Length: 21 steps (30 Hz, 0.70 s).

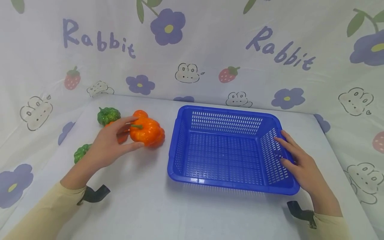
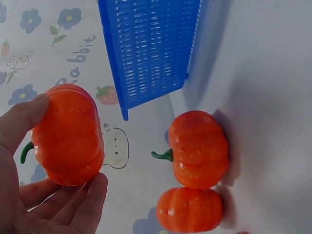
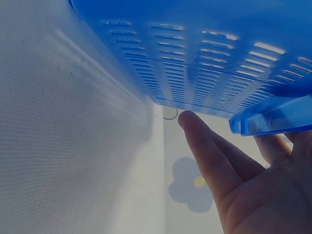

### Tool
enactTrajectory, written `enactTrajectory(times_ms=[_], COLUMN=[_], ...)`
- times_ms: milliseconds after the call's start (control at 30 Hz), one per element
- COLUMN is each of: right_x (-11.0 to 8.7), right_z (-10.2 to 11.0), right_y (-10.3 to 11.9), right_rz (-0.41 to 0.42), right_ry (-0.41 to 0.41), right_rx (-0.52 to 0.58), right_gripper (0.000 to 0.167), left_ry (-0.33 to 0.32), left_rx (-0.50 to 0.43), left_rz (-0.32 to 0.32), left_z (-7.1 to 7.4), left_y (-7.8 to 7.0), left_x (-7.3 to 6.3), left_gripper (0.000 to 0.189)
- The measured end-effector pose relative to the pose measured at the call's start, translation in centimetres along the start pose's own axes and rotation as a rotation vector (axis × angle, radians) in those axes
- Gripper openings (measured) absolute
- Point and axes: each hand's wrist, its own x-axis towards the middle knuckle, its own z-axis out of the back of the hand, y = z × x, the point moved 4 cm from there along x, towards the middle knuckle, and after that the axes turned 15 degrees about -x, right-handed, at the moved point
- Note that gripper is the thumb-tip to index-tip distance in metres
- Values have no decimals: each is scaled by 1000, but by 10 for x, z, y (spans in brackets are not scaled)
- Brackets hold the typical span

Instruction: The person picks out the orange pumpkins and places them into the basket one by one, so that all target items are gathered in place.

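Note:
My left hand [image 1: 109, 143] holds a small orange pumpkin [image 1: 145, 130] with a green stem between thumb and fingers. In the left wrist view this pumpkin [image 2: 68, 134] is raised off the table, the thumb on one side and the fingertips on the other. Two more orange pumpkins [image 2: 199, 148] sit side by side on the table beyond it. At the right, my right hand [image 1: 304, 168] grips the rim of a blue plastic basket [image 1: 231, 186], with the thumb on the inner side. From the right wrist, extended fingers [image 3: 209, 151] show outside the slotted wall [image 3: 190, 63]. No items show inside the basket.
Two green pumpkins, one at the back [image 1: 108, 116] and one nearer [image 1: 81, 152], lie left of the left hand. A red-orange piece [image 1: 122, 137] shows partly behind its fingers. A white cloth [image 1: 192, 43] with printed flowers and rabbits hangs behind the white table [image 1: 144, 206].

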Motion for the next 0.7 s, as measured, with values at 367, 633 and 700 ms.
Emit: enactTrajectory(times_ms=[367,633,700], right_x=[-1,0,-1], right_z=[-1,-1,-1], right_y=[-2,-2,-1], right_rz=[0,10,8], right_ry=[-3,-3,-4], right_rx=[19,11,9], right_gripper=[63,64,64], left_ry=[20,48,55], left_rx=[17,-20,-21], left_rz=[-84,-77,-78], left_z=[-22,-31,-33], left_y=[-13,-16,-19], left_x=[20,25,26], left_gripper=[76,76,76])
